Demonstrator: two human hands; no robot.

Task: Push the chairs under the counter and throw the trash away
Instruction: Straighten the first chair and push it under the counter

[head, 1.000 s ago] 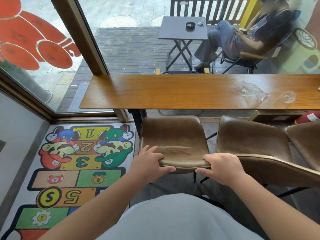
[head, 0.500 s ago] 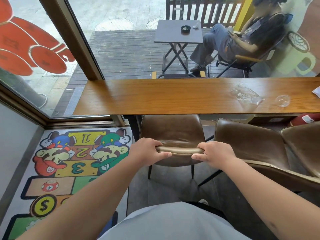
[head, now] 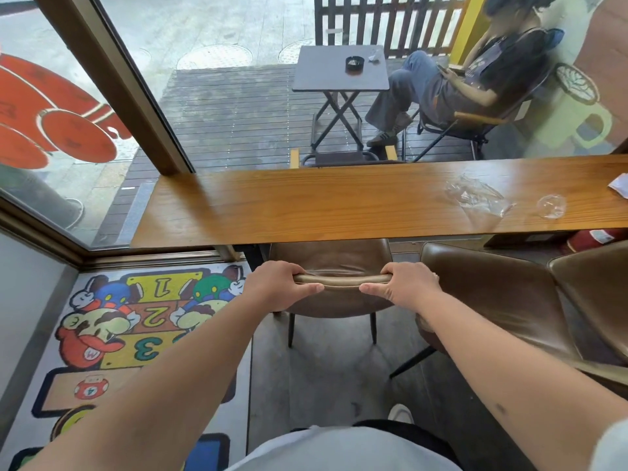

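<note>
A brown leather chair [head: 331, 258] stands with its seat mostly under the long wooden counter [head: 306, 205]. My left hand [head: 277, 285] and my right hand [head: 407, 287] both grip the top edge of its backrest. A second brown chair [head: 492, 294] stands to the right, out from the counter, and part of a third chair [head: 598, 283] shows at the right edge. On the counter's right part lie a crumpled clear plastic wrapper [head: 475, 198], a clear plastic lid [head: 551, 206] and a white paper scrap [head: 620, 185].
A colourful hopscotch mat [head: 112, 328] covers the floor on the left. Glass windows rise behind the counter; outside a person sits on a chair beside a small folding table [head: 339, 73]. A red object [head: 591, 237] sits under the counter at right.
The chair has slid forward under the counter, with both hands staying on its backrest. More of the counter's right end has come into view.
</note>
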